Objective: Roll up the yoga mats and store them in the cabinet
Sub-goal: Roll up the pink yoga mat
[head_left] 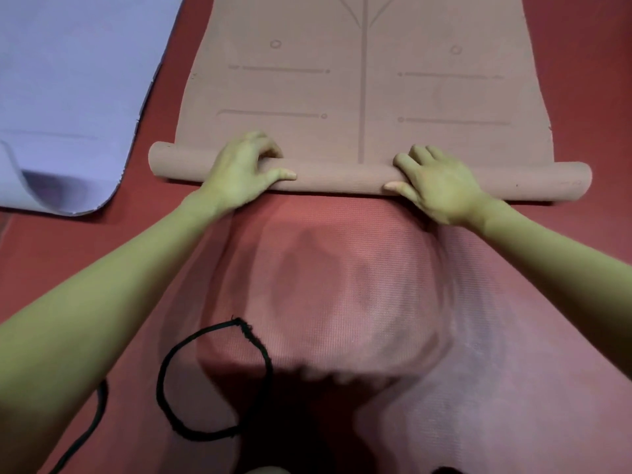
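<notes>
On the red floor mat [342, 302], toward its left edge, a lilac yoga mat [68, 97] lies flat with one corner curled up, well apart from the work. Mid-mat, the tan yoga mat [366, 97] has a thin roll [342, 176] started at its near end. Left hand [244, 172] curls its fingers over the roll; right hand [434, 186] presses with fingers spread. To roll well, push both hands evenly so the ends stay flush and the coil tight. A black strap loop [212, 381] waits near the front edge
</notes>
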Tool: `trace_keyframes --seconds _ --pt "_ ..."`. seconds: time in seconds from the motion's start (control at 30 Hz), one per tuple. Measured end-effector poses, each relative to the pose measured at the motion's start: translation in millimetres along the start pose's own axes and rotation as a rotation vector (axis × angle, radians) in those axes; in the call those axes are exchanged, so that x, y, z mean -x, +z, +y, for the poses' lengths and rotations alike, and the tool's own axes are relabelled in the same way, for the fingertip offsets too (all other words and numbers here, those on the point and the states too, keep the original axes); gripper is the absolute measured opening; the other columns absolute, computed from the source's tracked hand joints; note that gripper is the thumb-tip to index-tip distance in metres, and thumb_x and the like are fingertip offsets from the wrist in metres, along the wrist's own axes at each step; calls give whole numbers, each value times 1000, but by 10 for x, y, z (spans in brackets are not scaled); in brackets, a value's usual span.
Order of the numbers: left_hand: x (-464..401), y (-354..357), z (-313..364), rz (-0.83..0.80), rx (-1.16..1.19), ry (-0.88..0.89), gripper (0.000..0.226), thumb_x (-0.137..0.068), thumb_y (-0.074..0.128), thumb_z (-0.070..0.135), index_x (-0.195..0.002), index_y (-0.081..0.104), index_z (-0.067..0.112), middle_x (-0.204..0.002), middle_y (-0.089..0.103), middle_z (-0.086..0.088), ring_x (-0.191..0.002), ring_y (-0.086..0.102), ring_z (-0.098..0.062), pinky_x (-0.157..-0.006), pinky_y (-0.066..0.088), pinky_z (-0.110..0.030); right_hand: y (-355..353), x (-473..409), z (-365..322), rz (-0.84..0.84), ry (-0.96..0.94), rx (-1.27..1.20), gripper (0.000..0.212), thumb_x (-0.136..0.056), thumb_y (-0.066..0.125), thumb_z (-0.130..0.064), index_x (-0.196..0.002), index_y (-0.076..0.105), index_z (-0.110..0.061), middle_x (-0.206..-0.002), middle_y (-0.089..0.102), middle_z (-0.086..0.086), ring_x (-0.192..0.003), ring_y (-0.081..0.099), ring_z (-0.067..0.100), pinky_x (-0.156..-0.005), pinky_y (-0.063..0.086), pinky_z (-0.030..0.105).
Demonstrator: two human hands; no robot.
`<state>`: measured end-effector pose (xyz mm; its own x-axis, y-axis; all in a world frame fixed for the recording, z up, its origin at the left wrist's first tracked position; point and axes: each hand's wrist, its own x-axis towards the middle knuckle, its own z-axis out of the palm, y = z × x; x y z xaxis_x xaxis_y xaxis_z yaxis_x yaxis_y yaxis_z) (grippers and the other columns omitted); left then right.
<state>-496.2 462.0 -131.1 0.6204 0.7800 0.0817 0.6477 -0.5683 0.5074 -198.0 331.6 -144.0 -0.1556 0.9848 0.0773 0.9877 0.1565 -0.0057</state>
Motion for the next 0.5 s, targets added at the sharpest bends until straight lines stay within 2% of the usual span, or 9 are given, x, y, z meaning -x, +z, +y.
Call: trace_keyframes --seconds 0.13,0.2,0.27,0.33,0.4,0.5 --pt "137 101 41 85 -233 84 66 -81 51 64 -100 65 2 -97 59 -13 -93 55 -33 -85 42 -40 -59 -99 54 -70 -29 -33 67 -92 16 -64 -108 51 -9 -100 54 16 -94 55 37 -70 45 43" --pt "116 128 78 101 -281 72 73 -80 47 69 -99 65 1 -96 59 -15 -92 54 -35 -85 41 -40 -84 -145 72 -106 -4 -68 60 -95 23 -61 -111 51 -9 -103 54 16 -98 55 36 -73 43 42" --pt "54 124 96 105 -270 55 72 -80 48 68 -98 66 0 -94 60 -16 -91 56 -36 -85 41 -40 -83 -178 98 -157 49 -131 53 -96 31 -55 -114 51 -10 -107 52 16 -101 54 36 -74 41 40" --pt "-6 118 88 117 -238 24 65 -80 60 62 -97 69 0 -93 61 -17 -90 57 -36 -83 42 -40 -87 -181 86 -161 83 -155 57 -95 31 -59 -113 52 -8 -107 50 16 -100 53 37 -75 40 40" --pt "-42 119 90 121 -232 0 59 -81 65 57 -95 72 0 -91 62 -17 -89 58 -36 -80 44 -40 -50 -133 39 -71 93 -101 69 -91 26 -64 -106 56 -3 -102 50 20 -94 51 38 -76 39 43" --pt "-120 89 90 58 -230 -67 61 -80 64 61 -89 73 1 -90 63 -16 -88 59 -36 -78 47 -44 17 -66 -86 43 143 -25 68 -91 29 -58 -103 60 1 -99 51 23 -90 49 39 -77 37 46"
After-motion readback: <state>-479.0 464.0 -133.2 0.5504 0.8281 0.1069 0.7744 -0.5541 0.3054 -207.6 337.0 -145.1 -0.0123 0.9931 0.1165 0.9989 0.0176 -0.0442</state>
